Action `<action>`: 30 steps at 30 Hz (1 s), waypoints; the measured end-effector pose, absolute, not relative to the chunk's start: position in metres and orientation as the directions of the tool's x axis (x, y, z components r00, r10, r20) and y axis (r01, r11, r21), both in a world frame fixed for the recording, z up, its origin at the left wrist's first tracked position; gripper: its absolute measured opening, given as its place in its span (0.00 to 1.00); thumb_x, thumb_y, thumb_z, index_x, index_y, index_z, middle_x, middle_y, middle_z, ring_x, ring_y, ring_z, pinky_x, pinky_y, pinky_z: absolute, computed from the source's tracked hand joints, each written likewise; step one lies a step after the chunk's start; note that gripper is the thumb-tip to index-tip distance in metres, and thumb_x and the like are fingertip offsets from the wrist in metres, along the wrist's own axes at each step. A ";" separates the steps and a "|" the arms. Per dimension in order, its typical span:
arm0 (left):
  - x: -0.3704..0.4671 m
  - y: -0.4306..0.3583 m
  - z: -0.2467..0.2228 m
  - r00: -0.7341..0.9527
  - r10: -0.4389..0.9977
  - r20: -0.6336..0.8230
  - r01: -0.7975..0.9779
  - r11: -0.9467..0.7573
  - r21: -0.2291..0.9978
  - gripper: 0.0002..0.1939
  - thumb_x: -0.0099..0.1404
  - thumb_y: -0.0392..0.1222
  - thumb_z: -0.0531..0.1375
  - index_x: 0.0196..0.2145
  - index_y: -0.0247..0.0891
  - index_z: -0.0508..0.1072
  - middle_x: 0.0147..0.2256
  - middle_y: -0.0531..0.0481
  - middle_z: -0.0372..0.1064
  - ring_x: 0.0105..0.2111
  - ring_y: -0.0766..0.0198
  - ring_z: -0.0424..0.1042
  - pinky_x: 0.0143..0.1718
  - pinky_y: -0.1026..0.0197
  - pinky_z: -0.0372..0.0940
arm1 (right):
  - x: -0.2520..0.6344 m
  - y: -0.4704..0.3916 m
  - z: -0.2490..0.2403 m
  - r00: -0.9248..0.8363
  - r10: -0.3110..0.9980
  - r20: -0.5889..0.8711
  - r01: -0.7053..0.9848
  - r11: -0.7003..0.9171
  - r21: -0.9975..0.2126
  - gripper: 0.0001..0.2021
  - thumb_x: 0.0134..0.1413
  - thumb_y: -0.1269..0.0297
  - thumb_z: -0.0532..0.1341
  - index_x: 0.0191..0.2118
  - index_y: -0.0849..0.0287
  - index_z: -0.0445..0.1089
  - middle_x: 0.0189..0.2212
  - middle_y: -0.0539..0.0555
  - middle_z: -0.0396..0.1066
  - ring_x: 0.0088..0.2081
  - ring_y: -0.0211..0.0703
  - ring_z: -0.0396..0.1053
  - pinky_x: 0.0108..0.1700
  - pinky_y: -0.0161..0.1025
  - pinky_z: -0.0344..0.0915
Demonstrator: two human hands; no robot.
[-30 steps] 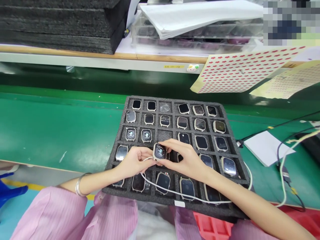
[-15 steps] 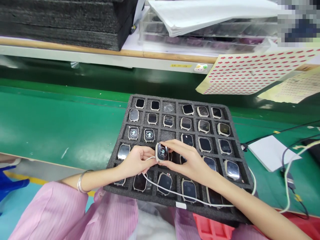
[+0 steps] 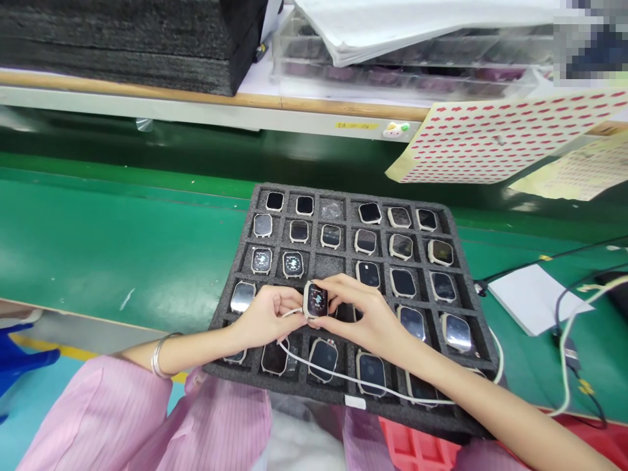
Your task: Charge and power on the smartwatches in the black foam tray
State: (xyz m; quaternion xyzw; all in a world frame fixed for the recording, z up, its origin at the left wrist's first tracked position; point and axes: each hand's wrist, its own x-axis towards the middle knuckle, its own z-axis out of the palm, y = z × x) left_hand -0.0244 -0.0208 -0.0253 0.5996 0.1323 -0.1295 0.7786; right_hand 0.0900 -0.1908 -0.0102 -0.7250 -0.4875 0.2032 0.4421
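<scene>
Above the middle of the black foam tray (image 3: 338, 401), a smartwatch (image 3: 316, 299) with a lit dial is held upright, its screen facing me. My right hand (image 3: 367, 311) grips it by its right edge between thumb and fingers. My left hand (image 3: 269, 315) is closed at the watch's left side, pinching the white cable (image 3: 353, 381). The cable's end is hidden behind the watch and fingers. Two watches with lit dials, one (image 3: 261, 260) beside the other (image 3: 293, 264), lie in the tray near my left hand. Several dark-screened watches fill other compartments.
The tray rests on a green bench (image 3: 122, 242). To the right lie a white box (image 3: 537, 297) and tangled cables (image 3: 566, 350). A shelf behind bears black foam (image 3: 118, 49), clear trays and papers. A red tray (image 3: 417, 448) is below the front edge.
The watch has turned slightly in my fingers and its dial shows with reddish marks. Both hands have barely moved.
</scene>
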 end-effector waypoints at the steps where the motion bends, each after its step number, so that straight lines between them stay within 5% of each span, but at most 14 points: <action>1: -0.025 -0.020 -0.024 0.933 -0.061 -0.355 0.358 0.266 0.895 0.13 0.53 0.41 0.66 0.33 0.30 0.71 0.27 0.50 0.71 0.13 0.78 0.56 0.12 0.72 0.51 | 0.088 -0.191 -0.011 0.451 0.880 0.148 0.521 -0.126 -0.844 0.20 0.52 0.64 0.67 0.51 0.57 0.68 0.42 0.56 0.68 0.31 0.39 0.68 0.34 0.41 0.72; 12: -0.021 -0.022 -0.018 0.926 -0.038 -0.375 0.374 0.210 0.903 0.16 0.60 0.49 0.61 0.27 0.33 0.65 0.14 0.61 0.54 0.10 0.77 0.51 0.10 0.72 0.40 | 0.076 -0.189 -0.019 0.450 0.851 0.271 0.571 -0.041 -0.820 0.22 0.54 0.66 0.65 0.54 0.54 0.64 0.43 0.56 0.63 0.31 0.38 0.67 0.35 0.41 0.73; 30: -0.025 -0.021 -0.024 0.952 -0.075 -0.297 0.306 0.275 0.911 0.16 0.61 0.49 0.62 0.37 0.32 0.67 0.20 0.57 0.63 0.13 0.79 0.50 0.13 0.71 0.43 | 0.077 -0.190 -0.022 0.369 0.928 0.047 0.311 -0.076 -0.947 0.24 0.57 0.66 0.63 0.57 0.54 0.55 0.39 0.53 0.68 0.34 0.40 0.71 0.39 0.41 0.73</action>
